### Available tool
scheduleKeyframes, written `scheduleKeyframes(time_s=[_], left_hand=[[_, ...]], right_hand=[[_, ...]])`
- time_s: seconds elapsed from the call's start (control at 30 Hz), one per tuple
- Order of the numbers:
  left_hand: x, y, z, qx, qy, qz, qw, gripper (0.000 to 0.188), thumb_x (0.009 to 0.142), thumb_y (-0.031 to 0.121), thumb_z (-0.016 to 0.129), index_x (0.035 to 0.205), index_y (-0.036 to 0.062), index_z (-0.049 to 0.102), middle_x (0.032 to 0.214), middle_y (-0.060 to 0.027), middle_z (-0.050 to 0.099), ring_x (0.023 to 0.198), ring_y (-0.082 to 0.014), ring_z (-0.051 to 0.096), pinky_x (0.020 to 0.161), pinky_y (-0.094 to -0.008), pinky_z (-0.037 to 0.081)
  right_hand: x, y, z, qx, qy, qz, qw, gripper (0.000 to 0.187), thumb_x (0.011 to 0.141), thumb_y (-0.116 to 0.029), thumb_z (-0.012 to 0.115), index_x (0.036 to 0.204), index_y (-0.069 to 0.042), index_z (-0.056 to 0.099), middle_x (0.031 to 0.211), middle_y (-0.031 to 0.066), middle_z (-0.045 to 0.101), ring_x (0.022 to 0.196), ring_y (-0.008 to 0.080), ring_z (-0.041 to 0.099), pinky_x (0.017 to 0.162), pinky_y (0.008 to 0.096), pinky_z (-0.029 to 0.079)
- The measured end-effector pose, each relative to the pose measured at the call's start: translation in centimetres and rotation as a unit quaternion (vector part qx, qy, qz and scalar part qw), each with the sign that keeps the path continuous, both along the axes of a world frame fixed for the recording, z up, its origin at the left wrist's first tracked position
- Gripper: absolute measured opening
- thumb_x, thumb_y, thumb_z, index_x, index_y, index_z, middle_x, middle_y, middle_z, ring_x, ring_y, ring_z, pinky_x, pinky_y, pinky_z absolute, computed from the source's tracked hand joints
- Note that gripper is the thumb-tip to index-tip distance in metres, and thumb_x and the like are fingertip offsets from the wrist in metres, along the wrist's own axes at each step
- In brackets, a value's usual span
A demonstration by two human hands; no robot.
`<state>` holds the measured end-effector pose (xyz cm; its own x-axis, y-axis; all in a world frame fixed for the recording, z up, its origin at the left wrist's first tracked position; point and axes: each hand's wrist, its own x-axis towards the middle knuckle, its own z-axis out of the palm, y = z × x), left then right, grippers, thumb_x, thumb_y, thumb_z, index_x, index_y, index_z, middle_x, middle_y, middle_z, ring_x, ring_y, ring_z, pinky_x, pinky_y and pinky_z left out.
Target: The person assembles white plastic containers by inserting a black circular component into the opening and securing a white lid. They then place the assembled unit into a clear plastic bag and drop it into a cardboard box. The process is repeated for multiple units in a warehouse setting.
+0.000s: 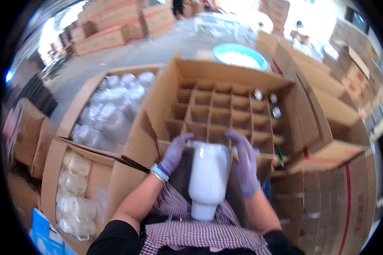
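The apron (200,233) lies nearest; we find the cup (208,178) before it, between left hand (173,156) and right hand (246,163), standing apart, fingers extended. Contact we cannot confirm; loose grip could drop it against the box (230,72).

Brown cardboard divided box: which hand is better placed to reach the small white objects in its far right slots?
Likely the right purple-gloved hand: the objects are on its side of the box. The left purple-gloved hand is farther, across the white tapered tumbler.
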<state>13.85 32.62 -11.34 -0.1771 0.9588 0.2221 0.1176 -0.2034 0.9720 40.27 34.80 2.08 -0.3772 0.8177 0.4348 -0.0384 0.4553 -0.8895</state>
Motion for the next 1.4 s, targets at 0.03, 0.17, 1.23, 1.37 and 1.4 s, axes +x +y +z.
scheduleKeyframes(time_s=[0.03,0.17,1.23,1.37,1.4], left_hand=[[0.3,-0.1,1.9,0.03,0.054,-0.04,0.997,0.056,0.111,0.041,0.033,0.137,-0.0022,0.057,0.133,-0.0148,0.064,0.125,-0.0244,0.058,0.113,-0.0376,0.041],[3.6,-1.1,7.2,-0.025,-0.046,-0.151,0.987,0.064,0.108,0.052,0.035,0.125,-0.0022,0.065,0.121,-0.015,0.068,0.114,-0.0221,0.062,0.106,-0.0342,0.044],[9.2,-6.0,3.3,0.023,0.16,-0.198,0.967,0.062,0.087,0.028,0.073,0.138,0.0001,0.052,0.133,-0.0178,0.06,0.118,-0.0279,0.06,0.103,-0.0363,0.049],[8.2,-11.2,4.5,-0.067,0.033,-0.127,0.989,0.071,0.091,0.034,0.073,0.144,-0.0037,0.046,0.138,-0.0196,0.057,0.121,-0.0248,0.059,0.104,-0.034,0.048],[8.3,-12.2,5.1,-0.08,0.016,-0.085,0.993,0.073,0.092,0.036,0.073,0.146,-0.0047,0.044,0.14,-0.02,0.056,0.122,-0.024,0.058,0.104,-0.0334,0.047]], right_hand=[[0.4,1.4,-0.5,-0.07,-0.023,0.001,0.997,0.046,0.108,-0.032,0.039,0.123,0.002,0.066,0.124,0.0179,0.066,0.122,0.0294,0.06,0.109,0.0378,0.043],[1.6,2.0,-3.5,-0.105,-0.062,0.069,0.99,0.044,0.107,-0.03,0.039,0.119,0.002,0.067,0.115,0.0123,0.069,0.112,0.0211,0.062,0.102,0.0333,0.045],[0.3,-9.3,11.1,0.482,-0.156,0.408,0.76,0.067,0.073,-0.05,0.074,0.129,-0.015,0.062,0.136,0.0174,0.053,0.126,0.0378,0.05,0.111,0.0549,0.037],[2.5,-7.3,10.3,0.209,-0.213,0.389,0.871,0.07,0.071,-0.041,0.076,0.132,-0.01,0.059,0.131,0.019,0.055,0.126,0.0389,0.05,0.111,0.0497,0.041],[4.2,-5.6,8.6,0.216,-0.24,0.288,0.901,0.07,0.072,-0.037,0.076,0.133,-0.01,0.058,0.13,0.0187,0.055,0.124,0.0369,0.051,0.11,0.0474,0.043]])
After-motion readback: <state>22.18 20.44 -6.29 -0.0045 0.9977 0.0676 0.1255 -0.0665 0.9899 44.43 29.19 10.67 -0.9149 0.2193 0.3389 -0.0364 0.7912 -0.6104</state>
